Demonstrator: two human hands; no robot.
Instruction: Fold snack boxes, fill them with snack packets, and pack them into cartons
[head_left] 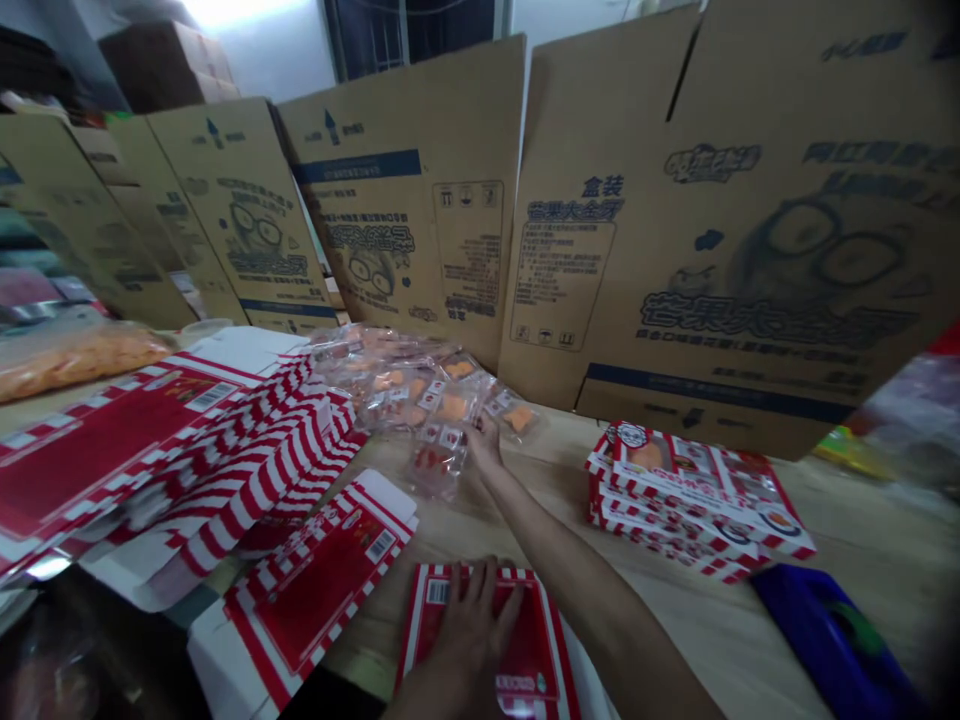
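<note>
Head view: at 6 o'clock, the left hand [466, 625] spreads wide over a red carton [534, 630], its barcode end and long axis toward 12. Mid-frame, the right hand's [486, 440] fingers seem to pinch a clear packet [437, 465]. Cardboard panels [637, 120] wall the wooden surface [559, 455] from 10 to 2.

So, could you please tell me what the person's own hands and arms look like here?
The left hand is bare, without a glove, and no ring shows. The right hand looks ungloved too, though small and blurred. The visible right forearm is slender, with no sleeve, watch or bracelet in sight.
</note>
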